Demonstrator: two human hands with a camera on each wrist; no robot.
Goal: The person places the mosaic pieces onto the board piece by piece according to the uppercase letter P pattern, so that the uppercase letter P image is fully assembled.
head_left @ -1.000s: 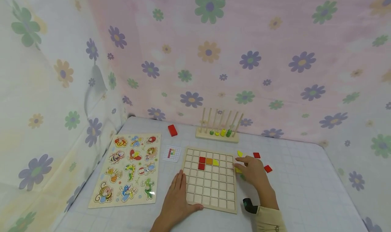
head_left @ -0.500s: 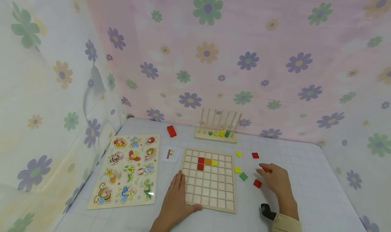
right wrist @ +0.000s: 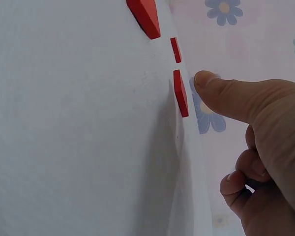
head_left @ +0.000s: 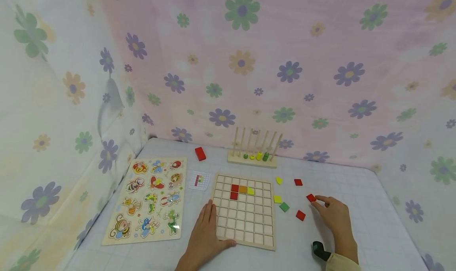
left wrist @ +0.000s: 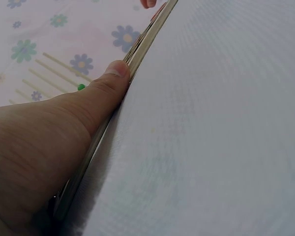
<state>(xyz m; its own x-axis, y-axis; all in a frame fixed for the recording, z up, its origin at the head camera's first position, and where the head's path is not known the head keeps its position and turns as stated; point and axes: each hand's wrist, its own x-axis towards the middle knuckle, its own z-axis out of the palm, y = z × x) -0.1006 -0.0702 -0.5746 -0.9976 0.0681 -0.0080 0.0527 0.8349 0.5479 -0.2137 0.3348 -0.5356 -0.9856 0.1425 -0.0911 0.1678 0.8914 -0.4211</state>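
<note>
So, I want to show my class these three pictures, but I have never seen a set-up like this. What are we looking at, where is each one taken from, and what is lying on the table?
No machine here: a person works with two bare hands and wears three cameras. The wide picture comes from the head; the two close ones come from the wrists.

The left hand lies flat against the edge of a wooden grid board, which has two red, one orange and one yellow tile in it; the left wrist view shows its thumb on that edge.

The right hand holds nothing. Its fingertips reach a loose red tile, seen edge-on beside the thumb in the right wrist view.

Other red, yellow and green tiles lie loose nearby. Also on the table: an animal puzzle board, a small pattern card, a red block and a peg rack.
</note>
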